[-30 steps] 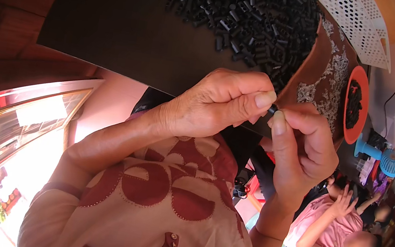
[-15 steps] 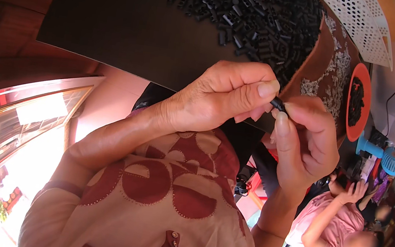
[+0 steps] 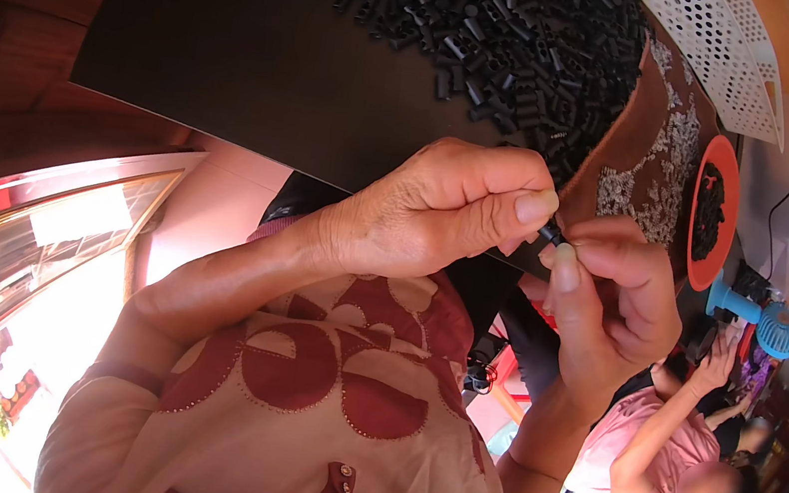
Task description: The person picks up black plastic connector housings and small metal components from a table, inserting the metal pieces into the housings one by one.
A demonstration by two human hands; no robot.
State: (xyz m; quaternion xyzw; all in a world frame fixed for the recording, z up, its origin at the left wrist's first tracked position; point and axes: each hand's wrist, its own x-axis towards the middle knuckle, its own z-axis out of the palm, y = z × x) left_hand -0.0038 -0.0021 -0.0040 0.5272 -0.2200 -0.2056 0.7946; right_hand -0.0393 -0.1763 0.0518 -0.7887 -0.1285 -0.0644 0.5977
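Observation:
Just off the dark table's front edge, both hands meet around a small black cylindrical piece [image 3: 550, 234]. My left hand [image 3: 450, 209] is closed, pinching one end between thumb and bent forefinger. From the other side, my right hand [image 3: 614, 298] grips the opposite end with thumb and forefinger tips. Only a short stretch of the piece shows between the fingertips; its ends are hidden. Beyond the hands a heap of short black tubes [image 3: 505, 35] lies on the dark table [image 3: 243, 34].
Many small silvery parts [image 3: 662, 173] lie on a brown cloth [image 3: 610, 151] at the right. An orange bowl [image 3: 703, 265] with dark pieces, a white perforated basket [image 3: 720, 50] and a blue fan [image 3: 778, 331] stand farther right. A person in pink [image 3: 651, 464] sits at lower right.
Both hands have come slightly down in the picture, still gripping the black piece. The person in pink has raised a hand a little.

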